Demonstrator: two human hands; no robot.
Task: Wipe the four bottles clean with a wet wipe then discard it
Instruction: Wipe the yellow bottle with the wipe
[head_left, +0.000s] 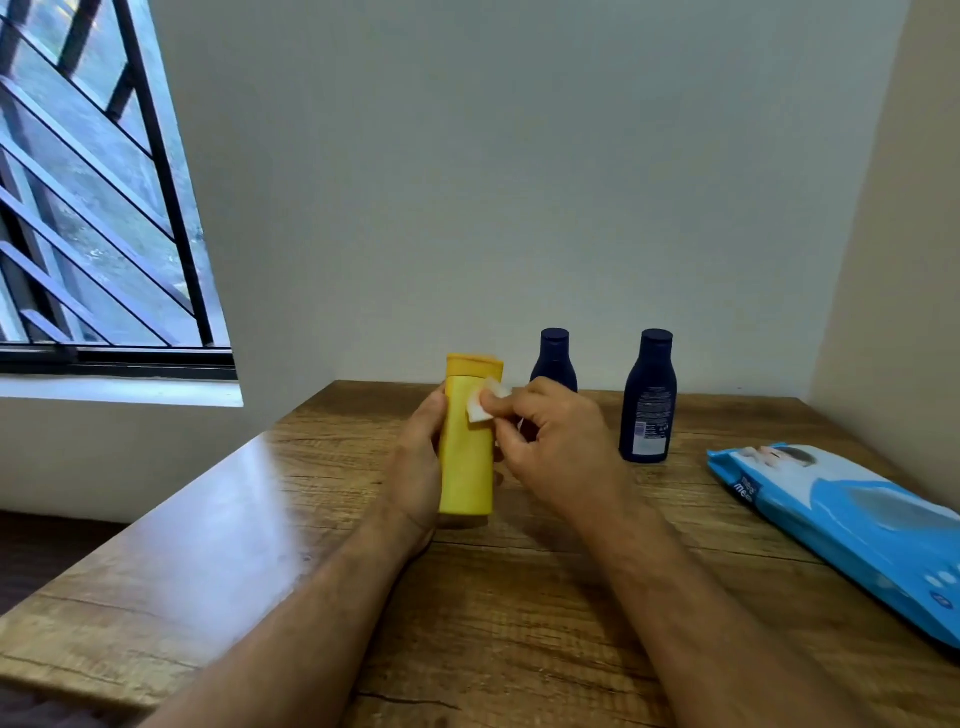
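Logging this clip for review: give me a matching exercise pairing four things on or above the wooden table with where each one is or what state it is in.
Things:
1. yellow bottle
2. wet wipe
3. right-hand dark blue bottle
4. blue wipes pack

States:
A. lying flat at the table's right edge
B. held upright in the left hand
C. standing free near the wall, touched by nothing
D. pinched by the right hand against the yellow bottle

Pairs: 1-B, 2-D, 3-C, 4-A
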